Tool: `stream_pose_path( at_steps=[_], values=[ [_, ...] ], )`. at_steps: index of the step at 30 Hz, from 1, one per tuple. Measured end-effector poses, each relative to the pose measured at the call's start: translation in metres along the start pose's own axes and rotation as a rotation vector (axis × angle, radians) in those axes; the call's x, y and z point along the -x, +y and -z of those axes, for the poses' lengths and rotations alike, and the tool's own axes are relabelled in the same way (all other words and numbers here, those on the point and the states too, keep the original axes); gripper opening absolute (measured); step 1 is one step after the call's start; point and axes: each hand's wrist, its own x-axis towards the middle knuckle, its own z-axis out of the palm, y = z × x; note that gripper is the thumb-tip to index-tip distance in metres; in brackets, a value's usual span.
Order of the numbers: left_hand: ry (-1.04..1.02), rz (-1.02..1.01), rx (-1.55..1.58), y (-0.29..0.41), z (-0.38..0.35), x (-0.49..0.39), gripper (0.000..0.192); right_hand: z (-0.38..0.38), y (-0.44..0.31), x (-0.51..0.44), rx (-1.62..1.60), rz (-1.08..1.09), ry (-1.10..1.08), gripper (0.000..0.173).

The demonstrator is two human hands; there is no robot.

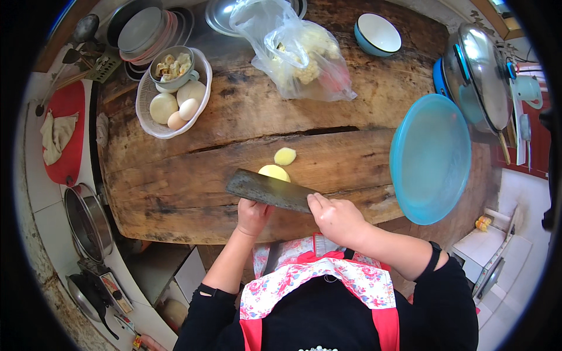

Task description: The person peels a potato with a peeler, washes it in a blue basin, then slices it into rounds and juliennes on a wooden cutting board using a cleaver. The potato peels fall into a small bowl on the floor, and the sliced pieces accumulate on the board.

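My right hand [336,219] is closed around the handle end of a wide, dark cleaver [272,192], whose blade reaches left across the front of the wooden board. Behind the blade shows a pale yellow cut vegetable, perhaps a potato [274,172]. A thin yellow slice [285,156] lies flat just beyond it, apart from it. My left hand [254,217] is at the near side of the blade, with its fingertips hidden beneath it; whether they touch the vegetable cannot be seen.
A white plastic basket [142,107] with eggs, buns and a bowl [189,70] of food stands at the back left. Farther back are a clear bag of cauliflower [303,61] and a blue bowl [371,44]. A large blue basin [430,162] and a lidded electric pan [478,79] are on the right.
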Motion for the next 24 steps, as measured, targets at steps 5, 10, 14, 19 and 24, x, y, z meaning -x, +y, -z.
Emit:
stream_pose_path(
  at_steps=[5, 10, 14, 19, 24],
  values=[
    [-0.003, -0.014, -0.058, -0.003, -0.003, 0.003, 0.023, 0.007, -0.001, 0.007, 0.01, 0.023, 0.06, 0.025],
    [-0.025, 0.017, -0.041, 0.007, -0.001, -0.005, 0.023, -0.032, 0.007, -0.043, 0.026, -0.032, 0.064, 0.016],
    [0.046, 0.005, -0.022, 0.009, -0.003, -0.008, 0.027, -0.041, 0.016, -0.056, 0.018, -0.021, 0.073, 0.016],
    [0.033, -0.002, 0.004, 0.003, -0.005, 0.001, 0.026, -0.004, 0.004, -0.008, -0.015, 0.028, 0.031, 0.025],
    [0.037, -0.03, -0.007, -0.002, -0.006, 0.006, 0.025, 0.029, -0.006, 0.007, 0.024, -0.023, -0.168, 0.031]
  ],
)
